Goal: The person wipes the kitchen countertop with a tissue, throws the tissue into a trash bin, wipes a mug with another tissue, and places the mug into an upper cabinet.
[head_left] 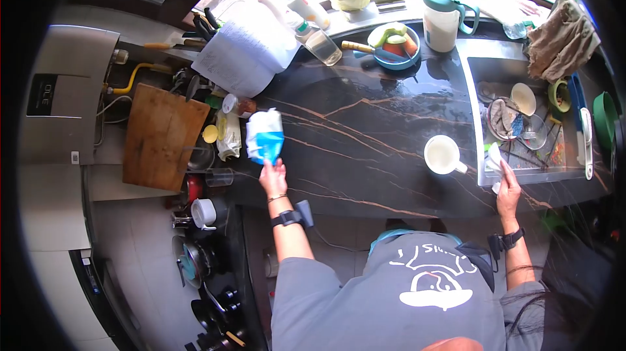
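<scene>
1. Above the brown-veined black stone counter (355,162), the left hand (273,180) has fingers clamped on a blue-and-white soft packet (265,134), lettering unreadable.
2. By the grey metal sink (554,175), the right hand (508,191) pinches crumpled white tissue (495,154), partly hidden.

The soft plastic packet (266,134) is white with a bright blue band toward its lower end. The crumpled thin sheet (494,155) is plain white, and so is the round mug (442,154). Rust-brown veins streak the glossy black stone counter (352,162). A white cartoon print marks the grey short-sleeved shirt (365,299). The rectangular wooden board (163,136) is warm brown; the deep bowl (605,113) is green.
</scene>
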`<move>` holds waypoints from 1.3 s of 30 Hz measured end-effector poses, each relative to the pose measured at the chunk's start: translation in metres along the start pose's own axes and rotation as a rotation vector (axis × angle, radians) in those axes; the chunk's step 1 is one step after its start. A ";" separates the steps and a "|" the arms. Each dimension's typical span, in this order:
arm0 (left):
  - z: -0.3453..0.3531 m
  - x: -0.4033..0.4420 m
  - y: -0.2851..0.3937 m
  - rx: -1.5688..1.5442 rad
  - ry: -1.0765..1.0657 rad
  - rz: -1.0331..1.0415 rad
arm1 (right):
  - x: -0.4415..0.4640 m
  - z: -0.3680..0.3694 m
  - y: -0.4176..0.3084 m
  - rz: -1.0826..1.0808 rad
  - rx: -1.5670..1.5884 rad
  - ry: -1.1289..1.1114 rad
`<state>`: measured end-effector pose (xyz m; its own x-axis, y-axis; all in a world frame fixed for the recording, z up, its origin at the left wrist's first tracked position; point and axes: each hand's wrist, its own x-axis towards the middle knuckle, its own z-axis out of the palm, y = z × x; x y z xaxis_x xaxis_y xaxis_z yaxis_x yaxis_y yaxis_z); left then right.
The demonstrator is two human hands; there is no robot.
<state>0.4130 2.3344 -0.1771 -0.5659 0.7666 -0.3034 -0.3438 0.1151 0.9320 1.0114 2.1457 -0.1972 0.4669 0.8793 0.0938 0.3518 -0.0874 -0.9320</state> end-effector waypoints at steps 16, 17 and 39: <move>0.227 -0.343 -0.139 -0.020 -1.016 -0.740 | 0.009 0.006 0.001 0.156 0.295 -0.075; 0.233 -0.345 -0.146 -0.152 -0.962 -0.798 | 0.009 0.007 0.003 0.243 0.429 -0.046; -0.085 -0.127 -0.008 0.456 -0.098 -0.024 | -0.120 0.411 -0.125 -0.711 -0.068 -1.010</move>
<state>0.4237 2.1819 -0.1625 -0.4809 0.8136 -0.3267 0.0206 0.3830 0.9235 0.5778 2.2436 -0.2361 -0.6698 0.7056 0.2312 0.3267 0.5597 -0.7616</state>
